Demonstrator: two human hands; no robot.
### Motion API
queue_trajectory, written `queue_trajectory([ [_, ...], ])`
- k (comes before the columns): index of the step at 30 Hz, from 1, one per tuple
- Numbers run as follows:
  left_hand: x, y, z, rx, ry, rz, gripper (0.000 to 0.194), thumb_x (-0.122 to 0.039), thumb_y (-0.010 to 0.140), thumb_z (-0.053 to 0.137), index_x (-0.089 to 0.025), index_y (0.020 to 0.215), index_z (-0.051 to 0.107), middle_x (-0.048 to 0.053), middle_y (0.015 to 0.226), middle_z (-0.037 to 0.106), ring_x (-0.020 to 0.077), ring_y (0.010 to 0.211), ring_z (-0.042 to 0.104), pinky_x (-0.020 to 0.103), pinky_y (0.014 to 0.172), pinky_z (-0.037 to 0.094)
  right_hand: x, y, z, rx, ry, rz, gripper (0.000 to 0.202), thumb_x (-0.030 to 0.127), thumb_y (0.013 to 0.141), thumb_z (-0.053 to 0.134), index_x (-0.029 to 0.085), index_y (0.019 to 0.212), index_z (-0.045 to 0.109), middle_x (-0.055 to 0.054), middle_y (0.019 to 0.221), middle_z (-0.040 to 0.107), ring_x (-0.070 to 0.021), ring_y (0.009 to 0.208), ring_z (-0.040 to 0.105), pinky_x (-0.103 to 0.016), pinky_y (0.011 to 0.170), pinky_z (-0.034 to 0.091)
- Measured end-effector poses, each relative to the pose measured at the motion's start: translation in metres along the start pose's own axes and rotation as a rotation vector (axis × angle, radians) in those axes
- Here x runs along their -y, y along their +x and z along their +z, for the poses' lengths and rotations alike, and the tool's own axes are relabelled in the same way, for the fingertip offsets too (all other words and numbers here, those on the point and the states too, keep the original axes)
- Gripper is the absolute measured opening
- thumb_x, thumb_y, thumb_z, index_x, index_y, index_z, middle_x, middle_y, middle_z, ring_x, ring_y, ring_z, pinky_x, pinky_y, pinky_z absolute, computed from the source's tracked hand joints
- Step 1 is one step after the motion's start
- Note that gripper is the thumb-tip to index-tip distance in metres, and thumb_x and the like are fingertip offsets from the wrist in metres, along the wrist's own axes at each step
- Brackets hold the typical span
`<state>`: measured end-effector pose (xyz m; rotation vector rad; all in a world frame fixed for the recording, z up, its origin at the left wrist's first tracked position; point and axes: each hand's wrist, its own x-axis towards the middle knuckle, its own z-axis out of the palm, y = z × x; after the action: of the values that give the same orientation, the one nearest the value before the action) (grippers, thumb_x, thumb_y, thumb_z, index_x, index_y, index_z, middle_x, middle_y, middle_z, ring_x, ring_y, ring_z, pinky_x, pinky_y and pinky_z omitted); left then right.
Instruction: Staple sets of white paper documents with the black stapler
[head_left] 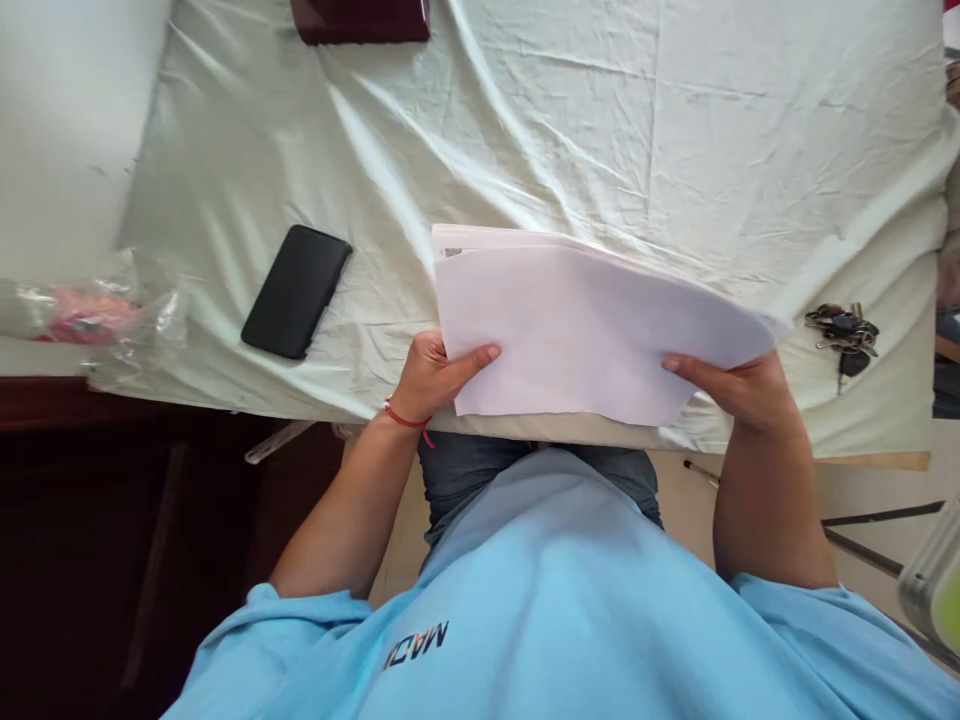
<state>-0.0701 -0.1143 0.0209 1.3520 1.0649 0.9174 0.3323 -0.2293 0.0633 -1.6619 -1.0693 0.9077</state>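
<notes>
A stack of white paper sheets (570, 320) is held between both hands over the near edge of the table. My left hand (442, 375) grips its left side, thumb on top and the other fingers hidden beneath. On the right side, my right hand (739, 385) clasps the sheets the same way, with its thumb lying on the top sheet. The top sheet looks blank and bends toward the right. A small dark printed patch shows on a sheet below it, at the upper left corner.
A cream cloth (600, 130) with wrinkles covers the table. On it lie a black phone (297, 290) to the left and a bunch of keys (844, 335) to the right. A dark red box (361, 18) stands at the far edge. Clear plastic packaging (97, 312) is at far left.
</notes>
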Motion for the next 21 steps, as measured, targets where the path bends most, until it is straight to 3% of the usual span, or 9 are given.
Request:
queue_trajectory([
  [2,0.001,-0.001,0.003,-0.043,-0.002,0.019,0.061,-0.074,0.082,0.11,-0.017,0.101,0.098,0.012,0.111,0.098,0.0273,0.099,0.09,0.042,0.093,0.08,-0.002,0.001,0.006,-0.027,0.021,-0.017,0.046,0.06,0.072,0.117,0.034,0.094,0.087,-0.002,0.094,0.086,-0.0334,0.105,0.086,-0.05,0.092,0.078],
  [5,-0.013,0.005,-0.001,-0.052,-0.04,0.173,0.046,-0.065,0.081,0.115,-0.026,0.1,0.101,0.005,0.105,0.098,0.0266,0.096,0.092,0.044,0.095,0.081,0.007,0.01,0.005,-0.078,0.053,-0.194,0.043,0.068,0.077,0.113,0.036,0.093,0.089,-0.001,0.094,0.087,-0.0341,0.104,0.087,-0.053,0.098,0.078],
  [6,-0.019,0.008,-0.004,-0.026,-0.053,0.232,0.037,-0.059,0.083,0.115,-0.029,0.101,0.102,0.003,0.104,0.098,0.0253,0.095,0.092,0.043,0.094,0.08,0.011,0.013,0.002,-0.031,0.064,-0.285,0.044,0.075,0.079,0.109,0.037,0.089,0.089,-0.002,0.092,0.087,-0.0344,0.1,0.087,-0.054,0.098,0.078],
  [7,-0.024,0.011,-0.008,-0.013,-0.068,0.322,0.032,-0.055,0.085,0.115,-0.032,0.103,0.102,0.001,0.1,0.097,0.0229,0.09,0.089,0.04,0.09,0.078,0.017,0.016,-0.002,0.124,0.036,-0.342,0.043,0.08,0.086,0.103,0.038,0.093,0.093,-0.003,0.097,0.09,-0.035,0.103,0.088,-0.055,0.101,0.077],
  [10,-0.028,0.018,-0.019,0.205,0.008,0.383,0.035,-0.059,0.094,0.109,-0.035,0.119,0.102,0.004,0.105,0.096,0.0211,0.095,0.087,0.034,0.084,0.07,0.032,0.021,-0.01,0.335,-0.025,-0.366,0.048,0.084,0.097,0.092,0.04,0.114,0.102,-0.005,0.112,0.095,-0.0341,0.111,0.09,-0.051,0.105,0.074],
  [13,-0.021,0.017,-0.026,0.31,0.128,0.339,0.027,-0.058,0.101,0.104,-0.035,0.115,0.103,0.006,0.11,0.095,0.0213,0.1,0.088,0.035,0.089,0.07,0.039,0.018,-0.012,0.493,-0.134,-0.3,0.042,0.075,0.1,0.094,0.039,0.118,0.102,-0.007,0.122,0.096,-0.0302,0.112,0.092,-0.043,0.1,0.073],
  [15,-0.015,0.012,-0.028,0.306,0.142,0.372,0.025,-0.054,0.104,0.102,-0.037,0.121,0.102,0.007,0.117,0.096,0.0248,0.11,0.09,0.041,0.101,0.072,0.04,0.015,-0.011,0.503,-0.16,-0.264,0.036,0.07,0.1,0.096,0.038,0.114,0.103,-0.007,0.123,0.097,-0.0299,0.112,0.092,-0.042,0.099,0.073],
  [18,-0.011,0.008,-0.029,0.271,0.143,0.395,0.044,-0.052,0.103,0.103,-0.039,0.144,0.097,0.011,0.139,0.095,0.0334,0.137,0.087,0.055,0.124,0.071,0.037,0.014,-0.009,0.469,-0.133,-0.265,0.039,0.073,0.098,0.098,0.039,0.118,0.102,-0.007,0.122,0.097,-0.0317,0.115,0.092,-0.043,0.102,0.073],
  [21,-0.011,0.008,-0.029,0.338,0.2,0.372,0.034,-0.049,0.108,0.098,-0.035,0.139,0.099,0.01,0.136,0.097,0.0327,0.132,0.091,0.051,0.117,0.075,0.028,0.019,-0.007,0.496,-0.122,-0.252,0.048,0.08,0.094,0.098,0.038,0.116,0.102,-0.008,0.122,0.097,-0.0335,0.117,0.093,-0.046,0.107,0.074],
])
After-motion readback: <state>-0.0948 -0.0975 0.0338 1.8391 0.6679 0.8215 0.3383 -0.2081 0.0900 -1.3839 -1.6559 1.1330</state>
